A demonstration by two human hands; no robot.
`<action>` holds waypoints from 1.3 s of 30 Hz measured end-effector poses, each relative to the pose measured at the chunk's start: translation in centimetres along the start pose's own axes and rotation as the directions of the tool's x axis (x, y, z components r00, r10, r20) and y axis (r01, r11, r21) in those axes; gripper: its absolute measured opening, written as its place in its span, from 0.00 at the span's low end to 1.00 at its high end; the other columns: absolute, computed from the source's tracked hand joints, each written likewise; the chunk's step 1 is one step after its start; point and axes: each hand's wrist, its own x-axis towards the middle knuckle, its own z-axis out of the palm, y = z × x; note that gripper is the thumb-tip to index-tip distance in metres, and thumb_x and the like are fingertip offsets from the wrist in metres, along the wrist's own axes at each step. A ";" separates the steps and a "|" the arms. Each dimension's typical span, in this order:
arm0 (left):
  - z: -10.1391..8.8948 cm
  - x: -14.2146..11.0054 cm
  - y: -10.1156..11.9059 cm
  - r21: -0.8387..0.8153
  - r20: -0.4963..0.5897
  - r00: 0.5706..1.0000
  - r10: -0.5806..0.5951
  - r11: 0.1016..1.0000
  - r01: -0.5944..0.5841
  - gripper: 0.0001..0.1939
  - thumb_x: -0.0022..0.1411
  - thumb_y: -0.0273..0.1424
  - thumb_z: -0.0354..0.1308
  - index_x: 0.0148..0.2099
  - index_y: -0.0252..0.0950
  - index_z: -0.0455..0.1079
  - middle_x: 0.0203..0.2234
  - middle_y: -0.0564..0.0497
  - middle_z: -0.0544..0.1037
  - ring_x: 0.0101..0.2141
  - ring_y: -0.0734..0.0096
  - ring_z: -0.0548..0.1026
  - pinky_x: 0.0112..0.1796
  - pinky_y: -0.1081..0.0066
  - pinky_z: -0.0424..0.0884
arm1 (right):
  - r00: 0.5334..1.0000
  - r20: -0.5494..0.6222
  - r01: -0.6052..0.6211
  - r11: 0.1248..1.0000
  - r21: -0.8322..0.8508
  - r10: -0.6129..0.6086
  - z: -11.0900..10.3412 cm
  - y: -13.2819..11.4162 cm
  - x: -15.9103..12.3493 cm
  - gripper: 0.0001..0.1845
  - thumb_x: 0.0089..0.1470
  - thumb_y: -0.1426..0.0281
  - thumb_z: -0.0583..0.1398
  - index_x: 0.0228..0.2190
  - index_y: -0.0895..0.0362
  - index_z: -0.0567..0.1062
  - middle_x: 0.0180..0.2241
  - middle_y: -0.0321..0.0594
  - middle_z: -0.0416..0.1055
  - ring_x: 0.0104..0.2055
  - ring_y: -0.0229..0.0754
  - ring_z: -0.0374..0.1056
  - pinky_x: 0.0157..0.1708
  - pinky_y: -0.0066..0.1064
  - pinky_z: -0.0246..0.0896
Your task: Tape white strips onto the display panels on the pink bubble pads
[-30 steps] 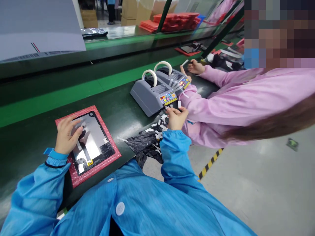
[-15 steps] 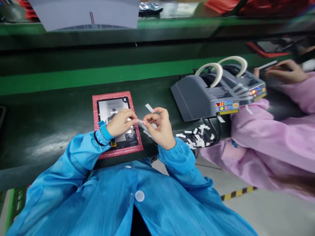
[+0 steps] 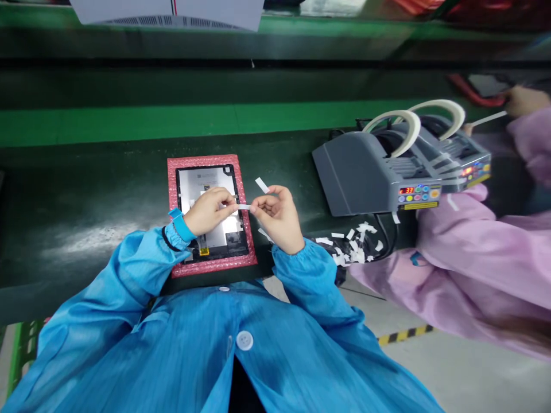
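Note:
Between my two hands a short white strip of tape (image 3: 244, 207) is stretched level. My left hand (image 3: 210, 213) pinches its left end above a tablet-like panel, and my right hand (image 3: 279, 218) pinches the right end just past the panel's edge. A second white tape piece (image 3: 261, 184) sticks up from the right index finger. Below lies the flat black-framed panel (image 3: 226, 234) with a silvery back and a yellow patch near its lower edge. Pink bubble wrap (image 3: 214, 268) lies under it. My left wrist and hand cover part of the panel.
Two grey tape dispensers (image 3: 357, 172) with white tape rolls stand to the right. Scattered white tape pieces (image 3: 355, 249) lie on dark material before them. A co-worker's pink sleeve (image 3: 477, 241) reaches in at the right. A white box (image 3: 172, 11) sits on the shelf above.
The strip between my hands now shows longer and level, as my fingertips have parted slightly. The view has shifted a little. The co-worker's hand at the far right has moved.

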 end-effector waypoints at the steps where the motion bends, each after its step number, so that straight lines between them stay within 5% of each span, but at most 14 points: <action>1: 0.1 0.0 0.0 0.005 -0.005 1.000 -0.005 1.000 0.005 0.09 0.59 0.31 0.55 0.27 0.36 0.65 0.24 0.53 0.71 0.30 0.71 0.69 0.38 0.69 0.65 | 1.000 -0.005 0.001 1.000 -0.001 -0.001 0.1 0.2 0.1 0.26 0.40 0.64 0.65 0.35 0.51 0.55 0.22 0.25 0.67 0.23 0.32 0.64 0.25 0.25 0.58; 11: 2.1 -0.1 0.4 0.308 -0.079 0.966 -0.246 0.916 0.258 0.09 0.58 0.32 0.55 0.26 0.35 0.70 0.33 0.45 0.70 0.43 0.55 0.64 0.43 0.56 0.62 | 0.998 -0.031 -0.063 0.985 -0.161 0.059 0.8 3.1 1.4 0.21 0.40 0.71 0.59 0.33 0.51 0.53 0.19 0.22 0.65 0.19 0.32 0.63 0.23 0.26 0.56; 30: 2.7 -0.1 0.1 0.356 -0.038 0.966 -0.256 0.900 0.252 0.10 0.58 0.30 0.54 0.25 0.35 0.70 0.34 0.44 0.70 0.43 0.53 0.62 0.42 0.54 0.60 | 0.997 -0.029 -0.075 0.899 -0.432 0.069 1.0 2.8 1.9 0.20 0.38 0.77 0.56 0.33 0.52 0.54 0.17 0.25 0.66 0.19 0.37 0.64 0.24 0.28 0.55; 39: 2.1 0.1 -0.6 0.366 -0.130 0.953 -0.274 0.880 0.303 0.06 0.54 0.32 0.59 0.27 0.35 0.69 0.35 0.44 0.70 0.45 0.51 0.63 0.44 0.55 0.60 | 0.991 -0.017 -0.127 0.866 -0.483 0.135 -0.6 2.1 2.7 0.21 0.35 0.76 0.63 0.30 0.52 0.58 0.15 0.22 0.62 0.18 0.35 0.60 0.23 0.27 0.52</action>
